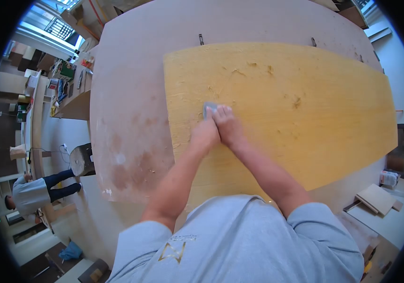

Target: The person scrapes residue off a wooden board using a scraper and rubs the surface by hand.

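My left hand (205, 134) and my right hand (228, 123) are side by side, both closed on a flat grey scraper (209, 106). Most of the scraper is hidden under the fingers, so its full shape does not show. It rests against a large yellow wooden panel (277, 89), left of the panel's middle. Thin curled wood shavings (270, 70) lie scattered over the panel, some around my hands and others towards the far edge.
The panel lies on a big pale, stained worktable (131, 94). Dark metal pieces (201, 39) stick out at the panel's far edge. A cluttered bench (72, 92) stands left, and a co-worker (31, 191) is beyond it. Boards (376, 198) are stacked at right.
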A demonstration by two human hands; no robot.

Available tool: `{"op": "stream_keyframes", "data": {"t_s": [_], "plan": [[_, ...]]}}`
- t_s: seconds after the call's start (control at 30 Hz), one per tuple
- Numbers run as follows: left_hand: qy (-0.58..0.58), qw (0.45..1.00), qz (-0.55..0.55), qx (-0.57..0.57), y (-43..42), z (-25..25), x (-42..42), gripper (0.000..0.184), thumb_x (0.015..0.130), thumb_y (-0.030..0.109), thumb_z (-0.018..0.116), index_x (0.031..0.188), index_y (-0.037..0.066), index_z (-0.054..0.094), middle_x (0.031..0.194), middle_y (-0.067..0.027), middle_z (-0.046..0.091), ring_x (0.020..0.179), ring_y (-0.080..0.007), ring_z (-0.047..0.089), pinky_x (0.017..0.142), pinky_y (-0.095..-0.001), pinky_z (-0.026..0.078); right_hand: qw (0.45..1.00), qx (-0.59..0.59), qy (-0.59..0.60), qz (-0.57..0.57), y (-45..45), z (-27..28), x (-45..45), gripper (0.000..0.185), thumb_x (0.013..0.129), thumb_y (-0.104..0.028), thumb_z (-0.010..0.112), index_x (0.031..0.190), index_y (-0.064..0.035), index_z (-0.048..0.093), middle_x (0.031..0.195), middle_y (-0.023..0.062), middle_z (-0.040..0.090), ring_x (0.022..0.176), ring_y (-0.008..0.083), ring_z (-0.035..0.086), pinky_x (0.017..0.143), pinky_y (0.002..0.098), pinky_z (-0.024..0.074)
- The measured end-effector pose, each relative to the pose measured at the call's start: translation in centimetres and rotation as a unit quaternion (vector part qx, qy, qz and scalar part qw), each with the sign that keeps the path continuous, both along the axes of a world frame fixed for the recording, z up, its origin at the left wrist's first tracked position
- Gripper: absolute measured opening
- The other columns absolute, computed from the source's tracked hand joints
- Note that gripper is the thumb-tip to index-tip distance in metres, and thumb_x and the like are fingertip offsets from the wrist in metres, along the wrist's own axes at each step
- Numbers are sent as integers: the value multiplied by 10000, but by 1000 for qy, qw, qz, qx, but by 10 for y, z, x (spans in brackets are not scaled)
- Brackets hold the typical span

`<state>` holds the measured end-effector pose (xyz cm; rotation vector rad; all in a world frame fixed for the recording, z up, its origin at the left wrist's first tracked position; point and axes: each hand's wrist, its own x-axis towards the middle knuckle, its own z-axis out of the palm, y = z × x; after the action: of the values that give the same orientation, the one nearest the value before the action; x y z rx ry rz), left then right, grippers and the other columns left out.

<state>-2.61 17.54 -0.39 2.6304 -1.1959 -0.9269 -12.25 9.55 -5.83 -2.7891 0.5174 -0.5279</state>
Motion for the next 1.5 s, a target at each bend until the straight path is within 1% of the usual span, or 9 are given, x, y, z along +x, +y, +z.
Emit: {"op": "stream_keyframes", "data": {"t_s": [0.1, 0.13, 0.3, 0.43, 0.6, 0.83, 1.1, 1.33, 1.5], "plan": [[26, 999, -2, 26, 18, 14, -19, 855, 915, 152, 558, 1602, -95, 113, 1044, -278, 736, 940, -446, 727, 835, -531, 578, 999, -35, -15, -5, 9, -3, -8, 423, 882, -114, 580, 1295, -29, 607, 1195, 221, 637, 1189, 368, 587, 1009, 462, 486], [26, 999, 10, -32, 14, 1, -11, 817, 918, 141, 565, 1591, -90, 163, 1052, -281, 733, 941, -441, 728, 834, -539, 577, 1000, -23, -10, -4, 7, 1, -2, 427, 883, -115, 579, 1301, -30, 606, 1199, 219, 638, 1193, 367, 588, 1008, 457, 487], [-9, 997, -59, 39, -52, -7, 73, 748, 928, 145, 563, 1570, -63, 239, 1084, -274, 732, 1007, -425, 719, 867, -529, 570, 999, 39, 15, 5, -47, 19, 70, 411, 883, -93, 598, 1292, -62, 619, 1211, 224, 648, 1181, 387, 603, 999, 459, 508], [-7, 999, 26, 23, -25, 10, 38, 745, 941, 165, 552, 1581, -41, 234, 1110, -269, 732, 1061, -413, 711, 891, -519, 566, 999, 35, -27, 8, -25, 10, 43, 397, 886, -96, 609, 1282, -72, 625, 1185, 225, 656, 1154, 395, 617, 985, 463, 519], [22, 998, 26, 55, -6, 11, 16, 727, 951, 171, 537, 1581, -39, 242, 1156, -272, 720, 1074, -404, 713, 904, -509, 569, 997, -10, -80, 6, -6, 2, 24, 348, 896, -116, 577, 1233, -67, 646, 1120, 197, 648, 1079, 365, 627, 980, 438, 499], [-31, 997, -29, 58, -66, 18, 93, 681, 975, 185, 501, 1581, -33, 280, 1170, -277, 713, 1063, -435, 707, 920, -525, 560, 997, 76, 14, 7, -57, 24, 91, 266, 884, -93, 591, 1138, -35, 647, 1142, 197, 645, 1127, 362, 615, 978, 437, 503], [34, 998, 56, 6, -16, 14, 19, 665, 987, 198, 484, 1574, -40, 281, 1177, -288, 706, 1060, -440, 703, 917, -545, 552, 998, 35, -49, -17, -23, -9, 33, 335, 882, -85, 595, 1210, -37, 645, 1219, 200, 650, 1183, 375, 606, 1018, 448, 514], [-30, 999, -17, 15, -85, 1, 94, 670, 987, 202, 488, 1577, -38, 279, 1186, -276, 707, 1066, -425, 706, 921, -528, 558, 995, 76, 57, -23, -83, 18, 94, 335, 927, -121, 562, 1249, -84, 646, 1196, 175, 671, 1175, 347, 628, 966, 440, 541], [18, 1000, 8, 20, -22, 17, 29, 674, 980, 202, 502, 1574, -34, 289, 1195, -266, 709, 1072, -412, 710, 928, -530, 561, 998, -12, -47, -31, -25, -15, 37, 317, 918, -108, 560, 1220, -51, 640, 1180, 205, 657, 1142, 380, 624, 969, 434, 530]]}}
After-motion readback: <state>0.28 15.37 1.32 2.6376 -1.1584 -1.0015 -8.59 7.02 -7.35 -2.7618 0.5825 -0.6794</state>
